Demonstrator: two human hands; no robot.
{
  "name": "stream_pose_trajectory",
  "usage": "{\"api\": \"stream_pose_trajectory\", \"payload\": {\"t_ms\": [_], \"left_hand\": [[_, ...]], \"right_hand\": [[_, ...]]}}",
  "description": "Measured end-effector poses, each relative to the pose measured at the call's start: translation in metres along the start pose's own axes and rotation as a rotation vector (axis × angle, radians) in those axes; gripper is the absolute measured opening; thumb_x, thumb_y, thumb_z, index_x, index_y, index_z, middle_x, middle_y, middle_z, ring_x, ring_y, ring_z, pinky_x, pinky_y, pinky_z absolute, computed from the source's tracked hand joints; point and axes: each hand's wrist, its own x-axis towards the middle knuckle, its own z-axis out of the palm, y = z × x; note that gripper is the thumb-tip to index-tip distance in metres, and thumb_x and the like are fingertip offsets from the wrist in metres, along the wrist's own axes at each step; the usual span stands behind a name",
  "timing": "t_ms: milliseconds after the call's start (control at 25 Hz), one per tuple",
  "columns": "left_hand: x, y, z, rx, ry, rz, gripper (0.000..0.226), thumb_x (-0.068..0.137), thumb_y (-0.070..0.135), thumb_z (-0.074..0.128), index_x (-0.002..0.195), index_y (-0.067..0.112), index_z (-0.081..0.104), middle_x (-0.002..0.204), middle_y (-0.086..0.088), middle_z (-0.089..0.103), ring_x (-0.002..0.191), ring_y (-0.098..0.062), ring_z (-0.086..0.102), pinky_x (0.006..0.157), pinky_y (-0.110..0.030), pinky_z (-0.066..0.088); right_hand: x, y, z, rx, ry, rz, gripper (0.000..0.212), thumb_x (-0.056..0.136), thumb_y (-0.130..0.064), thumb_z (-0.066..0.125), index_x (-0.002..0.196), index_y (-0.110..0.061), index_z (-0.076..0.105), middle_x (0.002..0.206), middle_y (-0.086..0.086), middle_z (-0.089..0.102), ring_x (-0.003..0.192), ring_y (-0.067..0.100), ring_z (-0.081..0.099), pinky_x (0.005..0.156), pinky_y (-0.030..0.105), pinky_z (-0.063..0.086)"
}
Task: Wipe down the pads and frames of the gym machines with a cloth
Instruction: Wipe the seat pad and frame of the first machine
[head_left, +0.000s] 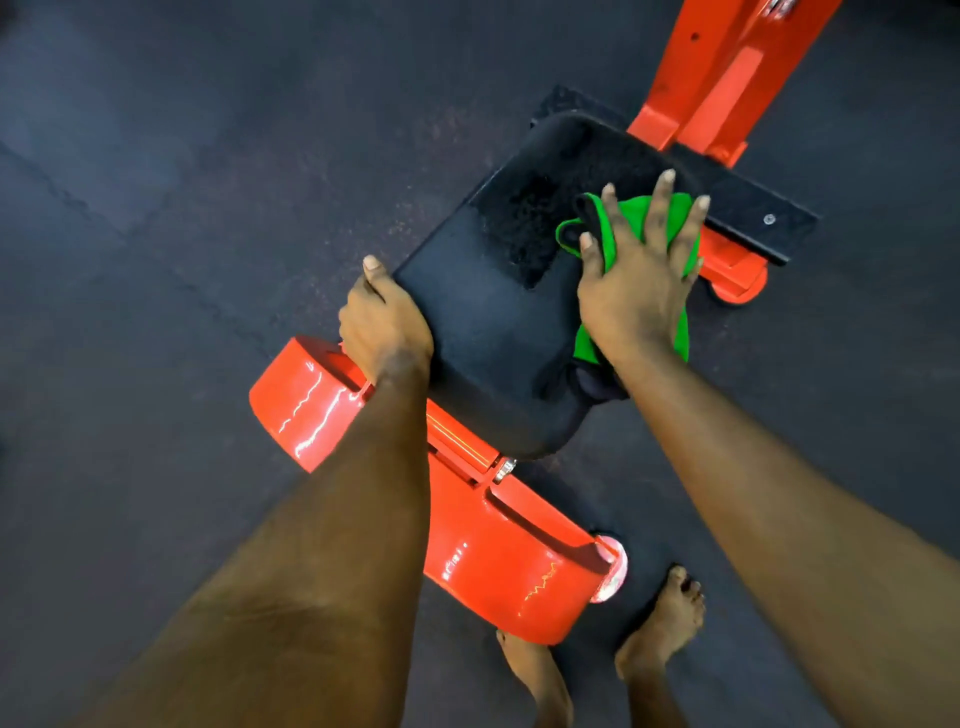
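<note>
Cloth first: the bright green cloth (631, 223) with a dark lining lies bunched on the right side of the black padded seat (467, 332), at centre frame. Your right hand (634, 280) presses it flat with fingers spread and straight, not clenched round it. One tail of the cloth hangs over the pad's right edge below your wrist. With only a flat palm on it, a hard stroke could probably slide your hand over the bunched fabric, or drag the whole thing off that edge onto the dark rubber floor (156, 218).

The rough, worn-looking patch (524, 228) in the pad's upper middle may snag the folds and leave that area half wiped.

Your left hand (387, 327) grasps the pad's left edge, fingers curled under and thumb on top. If the pad is hinged, your weight there might tip it; I cannot tell how it is mounted.

Below, the glossy orange steel crossbar (498, 566) sits just beside your bare feet (662, 629) at bottom centre, so a step forward risks a stubbed toe. The orange upright (727, 83) at upper right appears not yet wiped and is easy to forget.
</note>
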Motion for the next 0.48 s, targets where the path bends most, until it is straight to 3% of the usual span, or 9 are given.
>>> {"api": "stream_pose_trajectory", "payload": {"t_ms": [160,280,480], "left_hand": [[0.001,0.001,0.002,0.004,0.032,0.025,0.052,0.109,0.042,0.028,0.121,0.009,0.067,0.123,-0.019,0.066,0.115,-0.037,0.056,0.085,-0.035,0.036],[-0.003,0.002,0.0,0.018,0.04,0.028,0.05,0.109,0.039,0.029,0.114,0.008,0.068,0.117,-0.02,0.068,0.11,-0.037,0.058,0.077,-0.032,0.03],[-0.002,0.003,0.002,0.025,0.06,0.041,0.044,0.108,0.034,0.033,0.115,0.008,0.068,0.114,-0.021,0.068,0.106,-0.04,0.058,0.076,-0.035,0.03]], "right_hand": [[-0.06,-0.013,0.01,0.017,0.053,-0.011,0.055,0.102,-0.048,0.04,0.156,-0.038,0.032,0.169,-0.002,0.01,0.156,0.031,0.002,0.122,0.061,0.014],[-0.115,-0.028,0.018,-0.047,-0.01,-0.043,0.056,0.103,-0.048,0.039,0.157,-0.039,0.028,0.17,-0.004,0.009,0.156,0.028,0.0,0.123,0.059,0.009],[-0.057,-0.011,0.012,-0.061,-0.007,-0.031,0.058,0.101,-0.046,0.041,0.157,-0.042,0.026,0.17,-0.004,0.002,0.156,0.031,-0.004,0.117,0.068,0.019]]}}
